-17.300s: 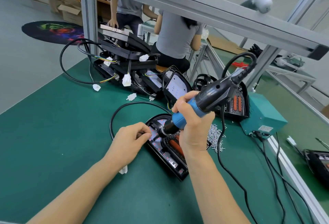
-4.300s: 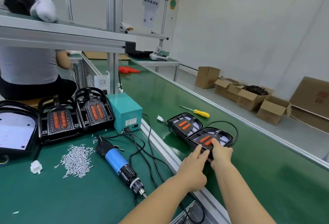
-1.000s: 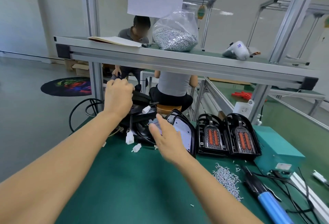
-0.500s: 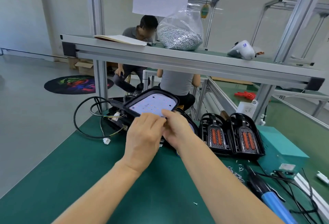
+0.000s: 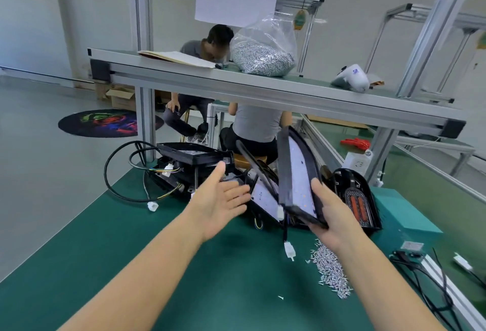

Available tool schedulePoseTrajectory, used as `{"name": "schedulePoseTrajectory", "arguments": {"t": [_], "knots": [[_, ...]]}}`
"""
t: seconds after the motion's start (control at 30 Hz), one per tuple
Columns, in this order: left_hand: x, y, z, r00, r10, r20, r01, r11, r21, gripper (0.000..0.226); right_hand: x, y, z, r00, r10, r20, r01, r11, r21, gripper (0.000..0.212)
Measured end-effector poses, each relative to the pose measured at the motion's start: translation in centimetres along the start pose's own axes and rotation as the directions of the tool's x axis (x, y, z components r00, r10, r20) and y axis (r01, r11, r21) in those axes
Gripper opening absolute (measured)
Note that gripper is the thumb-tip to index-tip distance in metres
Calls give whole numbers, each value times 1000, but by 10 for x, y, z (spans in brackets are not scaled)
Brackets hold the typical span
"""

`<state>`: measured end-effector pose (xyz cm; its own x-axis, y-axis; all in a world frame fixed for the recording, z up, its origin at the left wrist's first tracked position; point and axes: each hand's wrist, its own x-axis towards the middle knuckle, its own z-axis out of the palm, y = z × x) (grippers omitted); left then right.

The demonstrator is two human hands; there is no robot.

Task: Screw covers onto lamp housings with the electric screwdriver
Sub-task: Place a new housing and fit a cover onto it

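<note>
1. The green bench (image 5: 110, 265) is seen first, with an aluminium shelf (image 5: 263, 91) crossing above it; a bag of screws (image 5: 263, 54) is parked on that shelf.
2. A stack of housings (image 5: 194, 162) is piled at the back left of the bench, cables looped beside it; covers (image 5: 360, 202) with orange lenses are propped at the right, against a teal box (image 5: 402, 215).
3. One housing (image 5: 297, 175) is held up on edge, tilted, its white LED board turned toward the viewer. That is the task's piece, and it is in the air above the bench, just in front of the covers.
4. It is gripped at its lower corner by the right hand (image 5: 331, 215), thumb on the board side, fingers wrapped behind.
5. The left hand (image 5: 223, 199) is released, palm up and fingers spread, near the stack and touching nothing that can be made out.
6. A connector (image 5: 289, 248) is dangling from the housing on its lead, just above the loose screws (image 5: 328, 273).
7. Judged from this, a fresh housing is being fetched. It is best laid flat, board up, in the open middle of the bench, with the lead tucked clear of the rim so it is not pinched under a cover.
8. The screwdriver is not in view.
</note>
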<state>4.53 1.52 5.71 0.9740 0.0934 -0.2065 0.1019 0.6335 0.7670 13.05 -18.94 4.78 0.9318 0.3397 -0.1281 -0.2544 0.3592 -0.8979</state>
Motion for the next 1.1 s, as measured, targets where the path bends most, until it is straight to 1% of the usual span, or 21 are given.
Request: {"name": "schedulePoseTrajectory", "arguments": {"t": [0.07, 0.1, 0.17, 0.2, 0.27, 0.33, 0.4, 0.47, 0.57, 0.63, 0.73, 0.83, 0.9, 0.93, 1.03, 1.1], "knots": [[12, 13, 7, 997, -10, 72, 19, 991, -131, 81, -7, 5, -3, 997, 31, 74, -25, 997, -72, 21], [18, 20, 13, 994, -5, 107, 24, 984, -175, 79, -10, 7, -4, 993, 40, 113, -27, 993, -116, 23], [25, 30, 25, 991, 21, 136, 7, 980, -197, 63, -15, 10, -8, 986, 51, 156, -19, 979, -204, 26], [26, 33, 30, 994, 44, 101, -25, 982, -186, 52, -17, 12, -11, 986, 58, 159, -18, 971, -239, 26], [25, 33, 34, 992, 124, 1, -123, 989, -82, 39, -22, 17, -18, 986, 71, 149, -29, 962, -272, 27], [18, 28, 34, 976, 217, -23, -214, 972, 96, 32, -27, 19, -25, 987, 82, 138, -40, 958, -284, 27], [9, 25, 32, 950, 312, -7, -301, 923, 238, 32, -30, 20, -26, 987, 83, 135, -40, 955, -295, 28], [-1, 24, 30, 914, 406, 26, -391, 860, 328, 33, -35, 20, -22, 988, 80, 133, -34, 948, -315, 27], [-19, 16, 23, 852, 515, 91, -501, 755, 422, 37, -44, 29, -17, 990, 80, 117, -28, 921, -388, 25], [-31, 3, 13, 828, 550, 114, -536, 714, 451, 38, -53, 39, -16, 988, 103, 117, -42, 900, -435, 23], [-43, -16, -5, 812, 578, 79, -538, 689, 486, 39, -63, 53, -16, 988, 104, 111, -30, 847, -531, 18], [-49, -30, -27, 797, 604, 16, -516, 665, 540, 41, -72, 67, -12, 991, 101, 88, -29, 802, -597, 23], [-49, -39, -41, 787, 617, -24, -486, 643, 592, 41, -78, 77, -9, 991, 111, 72, -45, 794, -606, 28], [-48, -43, -47, 782, 622, -40, -469, 630, 620, 41, -81, 82, -8, 991, 117, 59, -57, 790, -610, 27], [-41, -54, -62, 769, 634, -84, -399, 578, 712, 45, -89, 95, -5, 990, 136, 25, -93, 790, -606, 16], [-35, -61, -71, 766, 632, -114, -346, 555, 757, 44, -92, 103, -4, 990, 137, 13, -103, 799, -593, 15]]}}
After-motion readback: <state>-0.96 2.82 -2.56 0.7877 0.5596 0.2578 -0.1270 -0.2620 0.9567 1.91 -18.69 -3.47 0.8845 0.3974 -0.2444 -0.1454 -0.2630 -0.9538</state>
